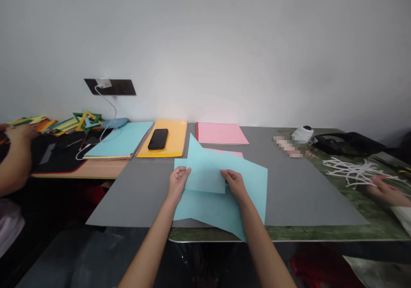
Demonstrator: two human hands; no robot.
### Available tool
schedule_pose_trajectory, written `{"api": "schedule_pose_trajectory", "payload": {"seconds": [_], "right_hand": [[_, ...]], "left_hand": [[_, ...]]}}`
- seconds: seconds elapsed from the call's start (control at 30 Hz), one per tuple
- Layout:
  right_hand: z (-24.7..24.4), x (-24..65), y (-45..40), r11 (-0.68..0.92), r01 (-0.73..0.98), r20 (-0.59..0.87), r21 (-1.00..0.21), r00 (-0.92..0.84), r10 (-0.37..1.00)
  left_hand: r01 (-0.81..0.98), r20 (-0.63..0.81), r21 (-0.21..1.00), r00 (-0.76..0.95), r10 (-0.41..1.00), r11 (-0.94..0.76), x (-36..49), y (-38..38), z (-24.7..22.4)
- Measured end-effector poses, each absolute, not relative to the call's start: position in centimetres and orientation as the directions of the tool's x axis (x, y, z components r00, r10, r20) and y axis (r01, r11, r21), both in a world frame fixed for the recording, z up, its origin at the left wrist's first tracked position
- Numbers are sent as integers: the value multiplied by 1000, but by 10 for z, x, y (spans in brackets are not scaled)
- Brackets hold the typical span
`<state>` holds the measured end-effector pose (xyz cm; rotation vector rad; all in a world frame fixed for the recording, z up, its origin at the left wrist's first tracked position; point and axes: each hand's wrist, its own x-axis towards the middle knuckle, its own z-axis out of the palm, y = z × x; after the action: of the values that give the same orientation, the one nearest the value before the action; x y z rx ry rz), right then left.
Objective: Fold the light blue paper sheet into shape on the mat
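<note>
Left hand (pixel 177 181), right hand (pixel 235 183): fingers pinching light-blue paper piece (pixel 205 177) over larger light-blue sheet (pixel 210 207); apparently positioning step; next move seemingly calling for steady grips.

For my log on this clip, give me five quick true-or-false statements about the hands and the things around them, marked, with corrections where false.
1. The left hand and right hand both hold light-blue paper. True.
2. That light-blue paper is held over the black mat. False: it is mostly over the gray sheet.
3. A black phone lies on the yellow stack. True.
4. The yellow stack is to the right of both hands. False: the yellow stack is farther back, on the left.
5. Another person's hand is at the white strands on the right. True.
</note>
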<state>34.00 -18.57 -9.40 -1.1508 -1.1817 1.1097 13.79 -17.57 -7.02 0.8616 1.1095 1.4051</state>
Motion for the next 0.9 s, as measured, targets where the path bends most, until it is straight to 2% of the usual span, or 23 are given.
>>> {"api": "schedule_pose_trajectory", "payload": {"seconds": [0.27,0.5,0.7,0.9], "right_hand": [[-86,342,-188,58,-24,54,-998,149,987],[-87,343,-186,76,4,76,-997,140,987],[-86,341,-187,137,-23,136,-990,37,990],[-90,344,-186,74,-30,73,-997,30,997]], "left_hand": [[-224,31,973,-109,994,-55,138,-178,-66],[26,187,982,45,981,-189,139,-181,-62],[141,136,979,77,988,-145,136,-180,-64],[85,61,994,72,996,-67,135,-178,-64]]}}
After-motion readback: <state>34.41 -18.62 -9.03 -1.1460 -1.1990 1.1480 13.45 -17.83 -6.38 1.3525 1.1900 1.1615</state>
